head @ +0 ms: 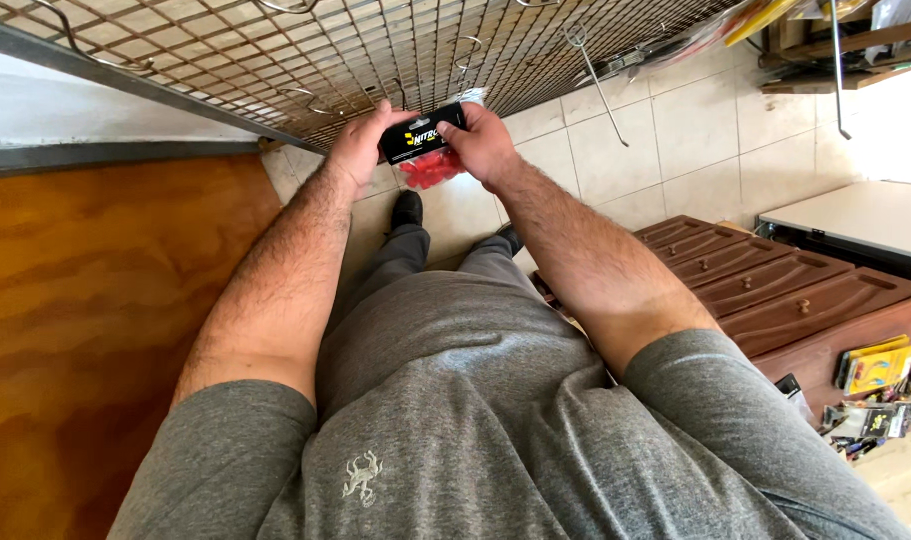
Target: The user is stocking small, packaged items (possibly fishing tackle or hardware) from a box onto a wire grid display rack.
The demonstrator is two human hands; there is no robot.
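A small clear packet [427,150] with a black header card and red pieces inside is held out in front of me, just below a wire grid panel [375,50]. My left hand [360,145] grips the packet's left end. The right end is pinched by my right hand [483,143]. Both hands are close to the metal hooks [462,52] that stick out of the grid.
A wooden board [95,300] stands at my left. A brown wooden chest of drawers [775,290] is at the right, with yellow and dark packets [875,385] piled beside it. A white tabletop [855,215] lies further right. The floor is pale tile [675,130].
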